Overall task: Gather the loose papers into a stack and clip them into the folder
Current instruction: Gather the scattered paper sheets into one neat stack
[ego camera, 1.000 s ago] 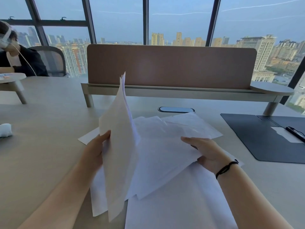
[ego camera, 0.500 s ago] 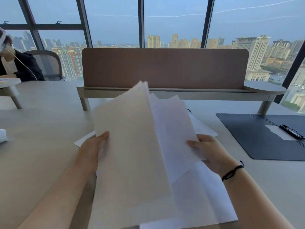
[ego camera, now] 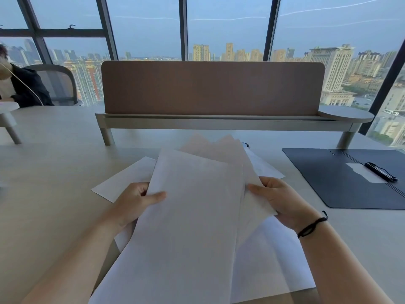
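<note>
Left hand (ego camera: 137, 199): thumb over the front sheet, fingers behind, grasping the left edge of the papers (ego camera: 192, 216). Right hand (ego camera: 278, 201): grasping the right edges of the rear sheets. Bundle held raised and tilted above the tabletop (ego camera: 54, 172), sheets fanned, top corners misaligned. Approx. two or three more sheets lie flat beneath and beside. Handling, by judgement: light, limp, slippery sheet-on-sheet; creases easily. Best held at both side edges, then tapped square on the tabletop. Folder (ego camera: 341, 181) lies open to the right, well apart; clip (ego camera: 381, 171) on it.
</note>
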Tool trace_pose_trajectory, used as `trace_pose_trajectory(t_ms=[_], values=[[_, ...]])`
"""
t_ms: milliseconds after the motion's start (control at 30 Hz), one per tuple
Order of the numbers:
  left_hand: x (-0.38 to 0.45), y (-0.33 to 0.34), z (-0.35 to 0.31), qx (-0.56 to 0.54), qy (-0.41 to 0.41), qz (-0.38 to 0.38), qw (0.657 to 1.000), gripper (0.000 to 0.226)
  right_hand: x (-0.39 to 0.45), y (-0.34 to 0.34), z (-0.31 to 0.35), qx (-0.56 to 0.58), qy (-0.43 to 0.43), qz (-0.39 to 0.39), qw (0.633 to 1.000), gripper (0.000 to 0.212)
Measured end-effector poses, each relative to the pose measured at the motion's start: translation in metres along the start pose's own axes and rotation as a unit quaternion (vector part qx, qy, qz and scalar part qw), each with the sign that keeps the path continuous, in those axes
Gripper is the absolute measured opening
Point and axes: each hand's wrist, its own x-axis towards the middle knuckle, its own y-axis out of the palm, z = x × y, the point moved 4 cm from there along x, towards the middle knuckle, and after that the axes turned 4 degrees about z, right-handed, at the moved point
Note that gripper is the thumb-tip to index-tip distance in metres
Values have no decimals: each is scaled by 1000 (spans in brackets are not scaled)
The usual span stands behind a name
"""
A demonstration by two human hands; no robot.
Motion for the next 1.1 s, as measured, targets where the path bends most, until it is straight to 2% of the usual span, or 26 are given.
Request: trace_pose_trajectory(t_ms=[133, 267, 400, 567, 700, 800, 867, 933, 1000, 1100], values=[[0, -1, 1, 44, 21, 32, 998, 16, 1, 1, -1, -35, 2, -11, 999, 30], [8, -15, 5, 8, 60, -70, 996, 9, 4, -1, -4, -47, 0, -44, 998, 34], [13, -28, 10, -86, 66, -137, 985, 14, 6, -8, -6, 7, -1, -93, 996, 32], [17, -42, 17, -253, 44, -199, 946, 35, 4, -12, -7, 87, -14, -125, 988, 25], [24, -38, 31, -333, 4, -175, 926, 40, 0, -1, -1, 108, -33, -76, 991, 21], [25, -32, 30, -355, -3, -167, 920, 33, -4, 8, 2, 102, -39, -17, 994, 25], [24, -29, 26, -356, 5, -146, 923, 27, -6, 12, 2, 95, -41, 29, 994, 27], [23, -25, 21, -350, 16, -120, 929, 32, -10, 17, 3, 82, -39, 71, 993, 28], [20, -19, 17, -339, 23, -101, 935, 35, -12, 23, 2, 52, -30, 102, 993, 30], [16, -12, 12, -305, 39, -93, 947, 29, -16, 33, -1, -4, -10, 131, 991, 28]])
